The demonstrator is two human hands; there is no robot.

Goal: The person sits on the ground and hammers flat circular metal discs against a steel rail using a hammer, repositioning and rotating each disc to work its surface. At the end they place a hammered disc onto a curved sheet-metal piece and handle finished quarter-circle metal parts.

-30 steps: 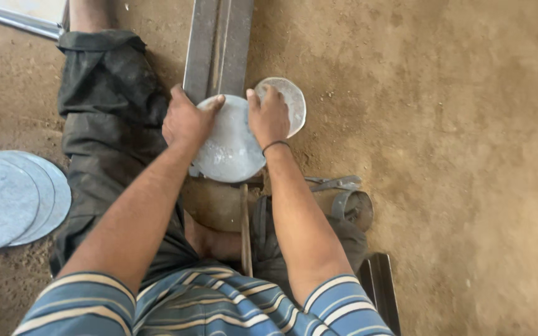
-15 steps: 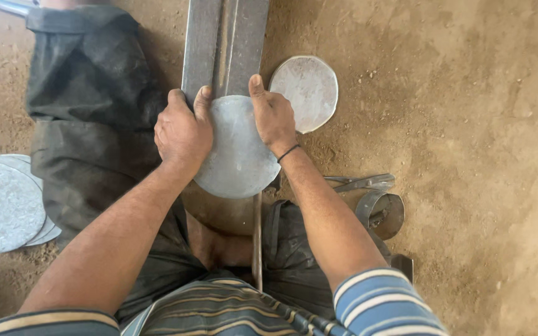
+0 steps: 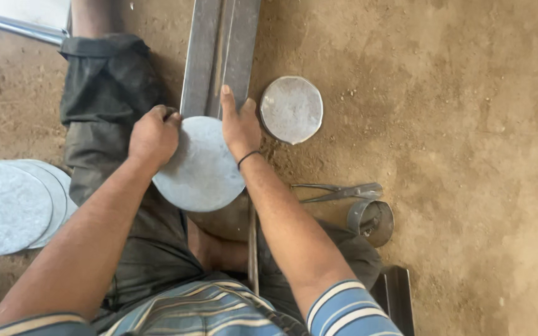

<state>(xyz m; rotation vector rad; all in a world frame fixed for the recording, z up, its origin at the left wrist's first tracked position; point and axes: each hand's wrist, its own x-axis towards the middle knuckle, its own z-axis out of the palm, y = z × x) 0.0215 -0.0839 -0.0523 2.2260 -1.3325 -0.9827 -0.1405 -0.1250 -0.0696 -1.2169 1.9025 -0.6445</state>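
Note:
A round grey sheet-metal disc (image 3: 199, 168) lies over the near end of a long steel angle bar (image 3: 219, 50) that runs away from me on the dirt floor. My left hand (image 3: 152, 137) is closed around the disc's left rim. My right hand (image 3: 239, 124) presses on its right edge, fingers stretched up along the bar; a dark band circles that wrist. A smaller round metal disc (image 3: 291, 109) lies flat on the ground just right of my right hand, apart from it.
A stack of larger grey discs (image 3: 10, 205) lies at the left edge. Metal pliers (image 3: 337, 191) and a short metal ring (image 3: 371, 221) lie on the dirt to the right. My dark-trousered legs straddle the bar. A pale pipe (image 3: 14, 25) crosses the top left.
Both hands and the disc have stayed together on the bar; my right fingers have stretched further up along it. The view has shifted, bringing the smaller disc and the pliers fully into sight.

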